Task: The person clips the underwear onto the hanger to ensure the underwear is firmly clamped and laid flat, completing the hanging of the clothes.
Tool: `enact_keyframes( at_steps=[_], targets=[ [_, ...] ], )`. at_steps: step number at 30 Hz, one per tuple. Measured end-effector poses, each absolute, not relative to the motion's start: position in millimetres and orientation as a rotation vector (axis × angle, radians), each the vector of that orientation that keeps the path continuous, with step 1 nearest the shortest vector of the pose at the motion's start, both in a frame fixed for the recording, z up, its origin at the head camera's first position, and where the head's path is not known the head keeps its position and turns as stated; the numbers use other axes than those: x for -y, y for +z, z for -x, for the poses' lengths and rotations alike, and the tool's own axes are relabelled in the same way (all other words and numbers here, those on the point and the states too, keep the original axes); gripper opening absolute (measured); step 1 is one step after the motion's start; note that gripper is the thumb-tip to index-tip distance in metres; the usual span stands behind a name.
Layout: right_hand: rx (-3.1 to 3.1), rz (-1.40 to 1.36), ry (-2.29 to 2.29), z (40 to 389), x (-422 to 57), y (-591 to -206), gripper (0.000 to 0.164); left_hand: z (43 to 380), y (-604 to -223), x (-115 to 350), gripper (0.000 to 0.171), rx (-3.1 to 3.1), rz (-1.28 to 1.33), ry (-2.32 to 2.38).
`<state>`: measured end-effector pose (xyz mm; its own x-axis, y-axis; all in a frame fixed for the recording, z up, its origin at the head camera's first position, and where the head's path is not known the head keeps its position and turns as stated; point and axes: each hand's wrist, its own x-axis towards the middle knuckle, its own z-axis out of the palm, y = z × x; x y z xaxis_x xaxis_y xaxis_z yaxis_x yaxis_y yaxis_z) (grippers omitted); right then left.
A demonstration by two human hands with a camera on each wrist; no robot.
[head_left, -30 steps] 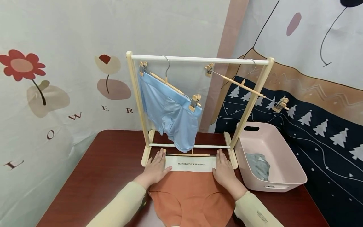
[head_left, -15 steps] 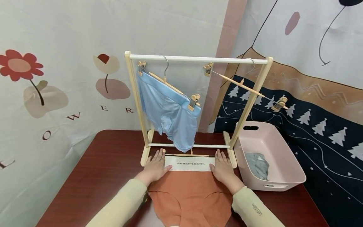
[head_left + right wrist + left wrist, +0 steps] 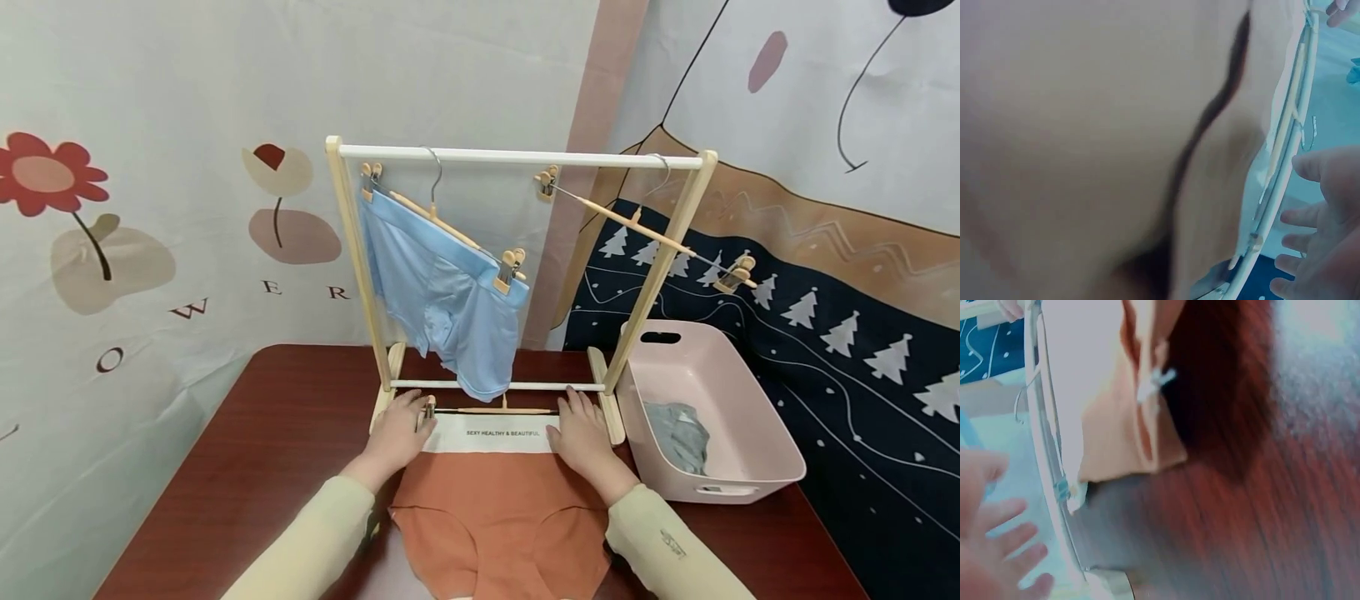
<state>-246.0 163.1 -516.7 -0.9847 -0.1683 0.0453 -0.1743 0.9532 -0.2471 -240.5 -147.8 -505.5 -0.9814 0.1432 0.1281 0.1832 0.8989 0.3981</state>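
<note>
Orange underpants (image 3: pixel 502 508) with a white, lettered waistband (image 3: pixel 487 432) lie flat on the table. Along the waistband's far edge runs a clip hanger (image 3: pixel 505 410); its left clip (image 3: pixel 430 407) shows, while the right one is hidden by the right hand. My left hand (image 3: pixel 392 435) is beside that left clip, its thumb near the waistband corner. In the left wrist view, the left hand's fingers (image 3: pixel 1019 540) are spread and loosely extended. My right hand (image 3: pixel 587 435) rests over the waistband's right end, fingers extended; the right wrist view also shows this hand (image 3: pixel 1329 225).
A wooden rack (image 3: pixel 517 156) stands behind, with blue shorts (image 3: pixel 442 292) clipped to one hanger and a bare hanger (image 3: pixel 637 223) at right. On the right, a pink basket (image 3: pixel 750 392) contains grey cloth (image 3: pixel 677 437). The table (image 3: pixel 247 467) is dark red.
My left hand has shifted slightly left off the waistband's end, uncovering the clip, and its fingers have bent a little. My right hand stays over the right end. The view has drifted slightly.
</note>
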Motion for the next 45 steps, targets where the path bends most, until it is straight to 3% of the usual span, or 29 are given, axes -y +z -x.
enact_keyframes(
  at_steps=[3, 6, 11, 15, 19, 30, 40, 45],
  targets=[
    [3.04, -0.297, 0.417, 248.8, -154.3, -512.7, 0.054, 244.5, -502.0, 157.9, 0.027, 2.774, 0.102, -0.755],
    [3.028, -0.325, 0.425, 252.8, -143.4, -511.1, 0.049, 250.6, -493.9, 168.0, 0.018, 2.625, -0.101, -0.905],
    [3.034, -0.343, 0.412, 261.3, -124.3, -513.2, 0.042, 267.2, -477.3, 180.7, 0.034, 2.402, -0.286, -1.137],
    [3.048, -0.351, 0.444, 266.7, -112.5, -516.4, 0.039, 279.4, -462.4, 186.7, 0.053, 2.36, -0.254, -1.229],
    [3.058, -0.336, 0.498, 270.9, -102.4, -517.3, 0.035, 289.6, -451.7, 188.2, 0.059, 2.391, -0.183, -1.235],
    [3.08, -0.189, 0.57, 280.9, -80.2, -512.9, 0.019, 300.7, -441.4, 188.5, 0.039, 2.355, -0.12, -1.162],
    [3.084, -0.087, 0.582, 289.6, -71.2, -511.9, 0.018, 303.3, -441.0, 197.2, 0.024, 2.464, -0.047, -1.042],
    [3.088, -0.028, 0.648, 292.0, -76.4, -510.2, 0.02, 305.9, -441.0, 197.4, 0.026, 2.47, -0.019, -1.049]
  ],
)
